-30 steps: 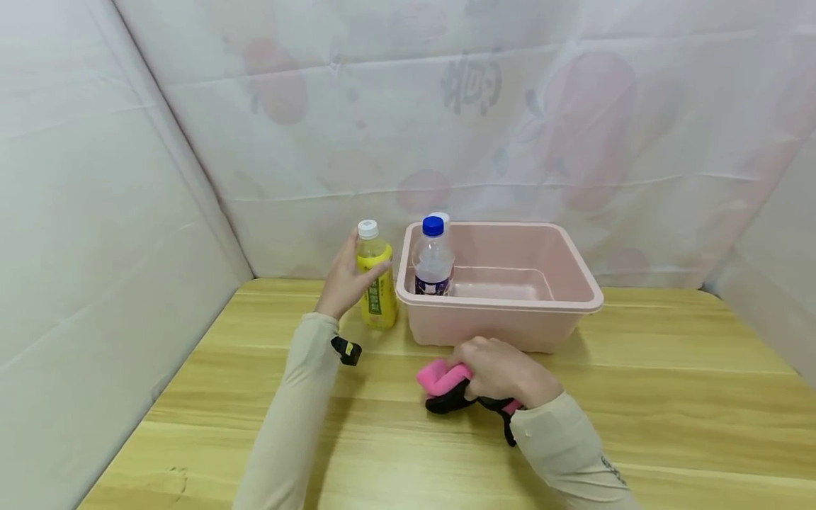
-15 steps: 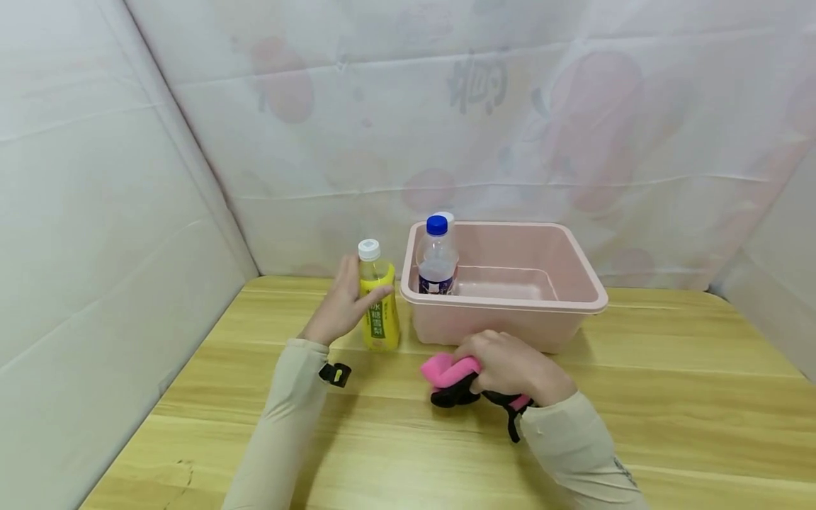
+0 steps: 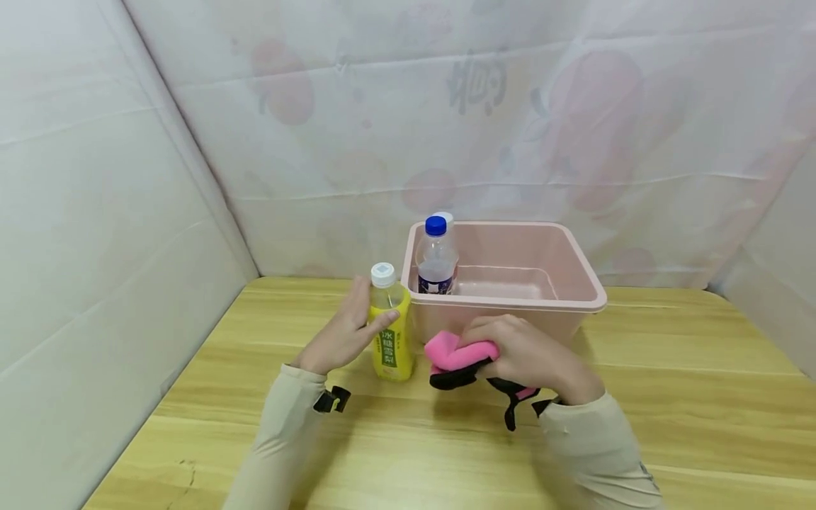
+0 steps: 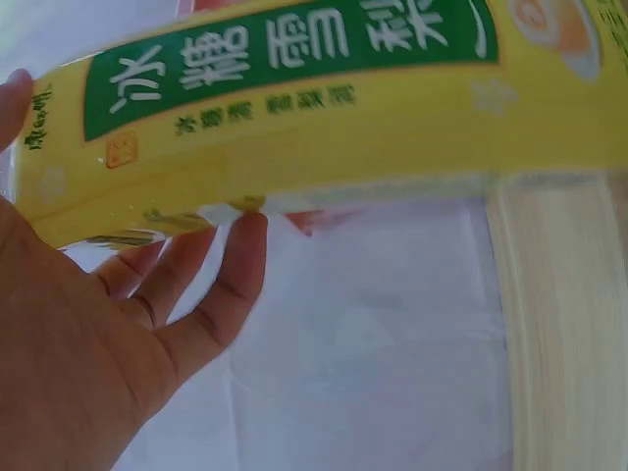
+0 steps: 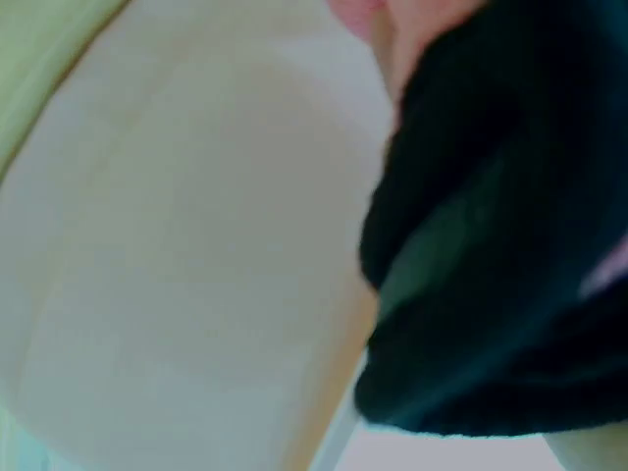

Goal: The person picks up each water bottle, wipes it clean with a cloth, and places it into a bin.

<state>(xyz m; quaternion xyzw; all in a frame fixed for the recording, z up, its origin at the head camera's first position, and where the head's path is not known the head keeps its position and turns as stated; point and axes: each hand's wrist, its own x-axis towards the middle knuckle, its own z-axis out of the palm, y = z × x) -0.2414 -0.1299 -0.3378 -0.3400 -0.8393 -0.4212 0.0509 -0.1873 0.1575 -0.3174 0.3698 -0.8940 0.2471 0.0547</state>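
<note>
In the head view my left hand (image 3: 338, 336) has its thumb across the front of a yellow-labelled drink bottle (image 3: 392, 347) with a white cap. The left wrist view shows the fingers bent behind that bottle (image 4: 294, 118). My right hand (image 3: 529, 358) grips a bunched pink-and-black soft fabric item (image 3: 455, 358), from which a thin black strap dangles. Its dark side (image 5: 491, 235) fills much of the right wrist view; folds hide its exact kind. Both hands are in front of a pink plastic bin (image 3: 503, 304).
Inside the bin's left end stands a clear bottle (image 3: 436, 262) with a blue cap, and a white cap (image 3: 446, 217) shows behind it. The bin stands toward the back of the wooden table (image 3: 408, 453). A pale printed curtain (image 3: 357, 142) hangs behind.
My left hand and the yellow bottle have come nearer to me and slightly right, beside the bin's front left corner. The right hand has raised the pink-and-black item a little.
</note>
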